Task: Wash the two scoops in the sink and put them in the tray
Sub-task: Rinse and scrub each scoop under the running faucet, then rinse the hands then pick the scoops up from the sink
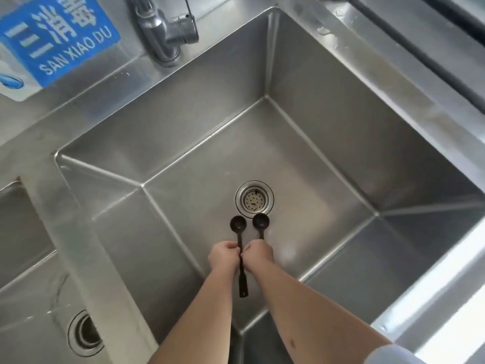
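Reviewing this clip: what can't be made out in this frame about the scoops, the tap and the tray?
Head view only:
- Tray: not in frame.
- Tap: spout cut off by the top edge; whether water runs can't be told.
- Right scoop: handle hidden inside the right hand.
- Left scoop: mid-handle covered by the left hand.
- Scoop bowls: too small and dark to judge clean or dirty.

Two scoops (249, 224) lie in the sink (328, 143) — bowls just beyond the fingers (233, 250), drain (254, 197) farther behind.
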Motion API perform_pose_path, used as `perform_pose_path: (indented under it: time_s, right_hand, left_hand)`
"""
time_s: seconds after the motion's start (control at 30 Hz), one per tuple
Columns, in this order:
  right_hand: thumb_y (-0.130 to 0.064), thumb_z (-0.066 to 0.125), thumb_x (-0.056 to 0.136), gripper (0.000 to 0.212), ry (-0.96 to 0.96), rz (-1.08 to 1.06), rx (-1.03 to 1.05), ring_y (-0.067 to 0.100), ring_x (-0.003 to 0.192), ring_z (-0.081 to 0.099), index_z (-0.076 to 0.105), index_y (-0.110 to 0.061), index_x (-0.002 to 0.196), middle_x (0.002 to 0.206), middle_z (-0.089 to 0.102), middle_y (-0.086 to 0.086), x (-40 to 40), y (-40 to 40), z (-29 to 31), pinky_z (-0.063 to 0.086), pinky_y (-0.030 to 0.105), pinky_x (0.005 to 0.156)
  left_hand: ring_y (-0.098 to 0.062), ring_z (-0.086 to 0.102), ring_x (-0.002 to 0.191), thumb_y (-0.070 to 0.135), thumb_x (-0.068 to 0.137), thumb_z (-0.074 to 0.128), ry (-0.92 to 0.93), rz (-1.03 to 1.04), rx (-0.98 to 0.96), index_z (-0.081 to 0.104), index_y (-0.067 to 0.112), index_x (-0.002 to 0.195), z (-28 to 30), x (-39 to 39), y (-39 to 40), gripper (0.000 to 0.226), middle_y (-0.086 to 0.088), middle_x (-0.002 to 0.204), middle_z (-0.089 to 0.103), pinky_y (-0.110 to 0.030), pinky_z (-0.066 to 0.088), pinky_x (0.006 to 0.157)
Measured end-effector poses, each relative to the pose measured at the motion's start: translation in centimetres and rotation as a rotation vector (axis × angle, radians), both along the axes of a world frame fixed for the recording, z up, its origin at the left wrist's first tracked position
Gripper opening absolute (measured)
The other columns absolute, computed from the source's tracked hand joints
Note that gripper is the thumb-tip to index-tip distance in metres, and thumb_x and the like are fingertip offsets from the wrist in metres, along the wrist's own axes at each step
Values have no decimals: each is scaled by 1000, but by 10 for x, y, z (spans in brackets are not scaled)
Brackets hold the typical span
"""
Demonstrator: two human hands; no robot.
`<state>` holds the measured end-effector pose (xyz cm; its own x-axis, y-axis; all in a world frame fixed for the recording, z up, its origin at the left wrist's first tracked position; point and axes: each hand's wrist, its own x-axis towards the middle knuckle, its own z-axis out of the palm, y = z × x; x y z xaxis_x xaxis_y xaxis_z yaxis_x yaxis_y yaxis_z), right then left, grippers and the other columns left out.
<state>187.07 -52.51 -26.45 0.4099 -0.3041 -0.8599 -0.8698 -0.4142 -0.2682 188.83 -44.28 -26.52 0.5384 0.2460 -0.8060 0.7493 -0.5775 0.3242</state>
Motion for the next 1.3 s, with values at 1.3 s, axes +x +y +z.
perform_pose_path:
  time_s: [1.3]
  right_hand:
    - [-45,57,82,79,-895,1455,-102,22,146,23,19,-25,149,161,22,0,-18,369,296,33,45,112]
  left_hand:
    - [-31,18,147,33,88,53,-594,-478,588,20,21,147,281,-96,426,69,-13,160,17,-46,24,116]
